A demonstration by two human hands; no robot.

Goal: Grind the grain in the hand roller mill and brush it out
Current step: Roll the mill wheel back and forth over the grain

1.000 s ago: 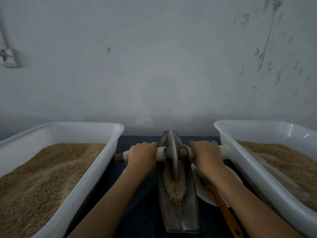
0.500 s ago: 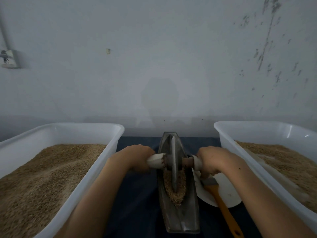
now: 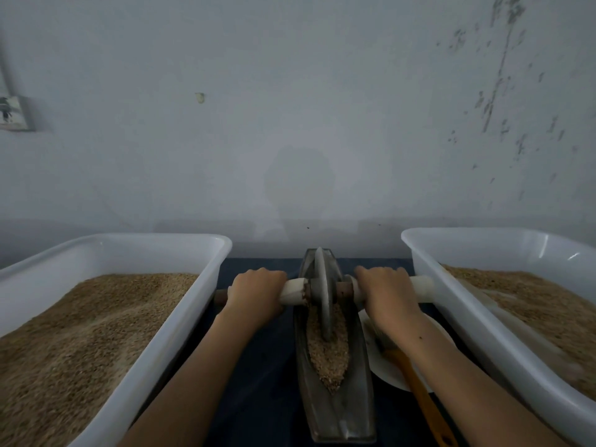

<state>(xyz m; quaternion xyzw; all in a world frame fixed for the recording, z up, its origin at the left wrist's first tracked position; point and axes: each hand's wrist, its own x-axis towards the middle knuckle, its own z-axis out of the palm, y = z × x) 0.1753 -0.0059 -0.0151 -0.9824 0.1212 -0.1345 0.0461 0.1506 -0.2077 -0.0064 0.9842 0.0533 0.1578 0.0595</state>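
Since half a second earlier, both hands and the grey metal grinding wheel (image 3: 323,295) have travelled away from the person, toward the far end of the long boat-shaped metal trough (image 3: 335,411). Head view: the left hand (image 3: 258,293) is clenched around the white-wrapped axle handle (image 3: 292,291) on its side of the wheel, and the right hand (image 3: 385,293) grips the matching handle end (image 3: 419,285) on the other side. The wheel stands upright in the trough, its lower edge in the tan crushed grain (image 3: 327,353), which fills the middle and near part of the channel. The trough lies on a dark blue counter (image 3: 264,398) between two white rectangular plastic tubs, the left tub (image 3: 180,321) and the right tub (image 3: 458,317), each holding tan grain. Beside the trough, under the right forearm, a white round plate (image 3: 383,372) carries a brush with an orange handle (image 3: 425,411).
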